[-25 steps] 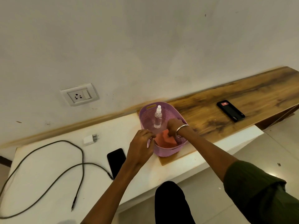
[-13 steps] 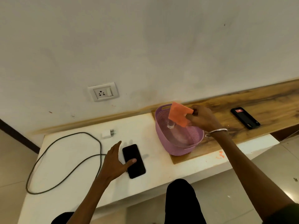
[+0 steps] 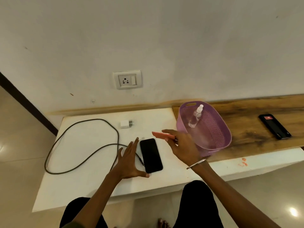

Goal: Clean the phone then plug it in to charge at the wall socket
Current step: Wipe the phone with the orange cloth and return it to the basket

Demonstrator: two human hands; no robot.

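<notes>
A black phone [image 3: 151, 155] lies screen up on the white counter [image 3: 85, 186]. My left hand [image 3: 127, 163] is spread open beside the phone's left edge, thumb at its near corner. My right hand [image 3: 182, 146] holds an orange cloth [image 3: 162, 135] flat, just above and right of the phone. A white charger adapter [image 3: 126, 123] lies near the wall, with a dark cable [image 3: 82, 145] looped on the counter to the left. The wall socket [image 3: 127, 79] is above the adapter.
A purple basket [image 3: 218, 139] with a clear spray bottle [image 3: 195, 116] inside stands right of my right hand. A second black phone [image 3: 274, 126] lies on the wooden top [image 3: 250, 134] at the far right. My knees are below the counter edge.
My right hand lifted the orange cloth out of the basket and carried it left toward the phone. My left hand moved from the basket to the phone's left side.
</notes>
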